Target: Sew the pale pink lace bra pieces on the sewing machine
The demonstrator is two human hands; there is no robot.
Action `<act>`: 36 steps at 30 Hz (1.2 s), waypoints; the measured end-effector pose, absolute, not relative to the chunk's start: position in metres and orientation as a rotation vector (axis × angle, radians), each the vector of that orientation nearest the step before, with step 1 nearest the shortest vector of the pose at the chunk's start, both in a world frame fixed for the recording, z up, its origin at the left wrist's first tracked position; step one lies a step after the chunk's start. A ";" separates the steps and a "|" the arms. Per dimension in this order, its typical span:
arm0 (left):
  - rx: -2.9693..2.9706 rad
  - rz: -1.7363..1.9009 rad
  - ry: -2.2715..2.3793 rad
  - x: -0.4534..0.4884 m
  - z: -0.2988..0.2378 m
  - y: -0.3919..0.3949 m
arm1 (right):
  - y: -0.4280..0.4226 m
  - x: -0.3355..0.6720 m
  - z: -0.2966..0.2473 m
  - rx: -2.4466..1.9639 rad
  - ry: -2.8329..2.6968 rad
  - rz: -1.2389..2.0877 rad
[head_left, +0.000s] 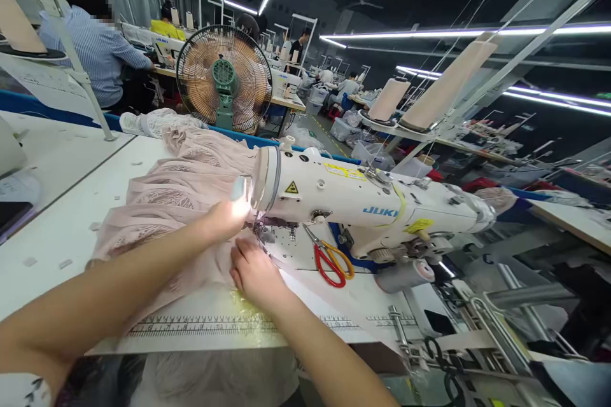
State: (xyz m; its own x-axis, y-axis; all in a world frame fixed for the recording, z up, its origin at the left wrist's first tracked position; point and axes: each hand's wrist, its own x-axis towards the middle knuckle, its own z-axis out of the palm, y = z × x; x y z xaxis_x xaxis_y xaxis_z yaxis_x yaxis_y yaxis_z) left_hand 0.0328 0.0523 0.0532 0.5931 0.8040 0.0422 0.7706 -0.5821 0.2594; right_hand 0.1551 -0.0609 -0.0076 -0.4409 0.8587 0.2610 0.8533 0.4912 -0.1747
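Observation:
My left hand [228,219] is raised beside the needle end of a white JUKI sewing machine [329,187]. Its fingers look pressed together; lamp glare and the machine head hide their tips, so what they hold cannot be made out. Just below, in front of the presser foot [261,229], my right hand [256,272] rests low with curled fingers closed on pale pink fabric [217,270]. That sheer fabric, with lace panels, spreads in gathered folds over the table to the left, and some hangs below the front edge.
Scissors [329,261] with red and orange handles lie under the machine arm. A printed ruler [200,325] runs along the table's front edge. Behind stands a large fan [224,79]. Thread cones [449,86] stand at right. A person in a striped shirt [90,54] sits at far left.

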 end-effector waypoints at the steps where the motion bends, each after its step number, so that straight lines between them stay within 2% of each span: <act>1: 2.657 0.212 1.177 0.026 0.050 0.045 | -0.060 0.156 -0.008 -1.434 -2.427 0.035; 4: 2.836 0.220 0.715 0.004 0.033 0.025 | -0.061 0.157 -0.010 -1.427 -2.410 0.059; 6: 2.942 0.286 0.587 -0.006 0.019 0.018 | -0.065 0.158 -0.010 -1.414 -2.399 0.065; 11: 3.050 0.389 0.683 -0.008 -0.001 0.014 | -0.092 0.170 -0.014 -1.318 -2.353 -0.009; 18: 3.056 0.529 0.773 0.001 -0.005 0.019 | -0.121 0.184 -0.027 -1.416 -2.166 -0.146; 36: 3.087 0.469 0.827 0.005 -0.005 0.025 | -0.119 0.183 -0.026 -1.462 -2.167 -0.157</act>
State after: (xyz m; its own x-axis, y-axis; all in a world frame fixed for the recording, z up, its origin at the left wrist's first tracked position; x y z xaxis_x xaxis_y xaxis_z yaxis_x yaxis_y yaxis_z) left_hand 0.0046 0.0251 -0.0050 0.8271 0.4755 0.2996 0.5012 -0.8652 -0.0107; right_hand 0.1827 -0.1195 -0.0262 -0.2844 0.8324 0.4756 0.8923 0.4113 -0.1862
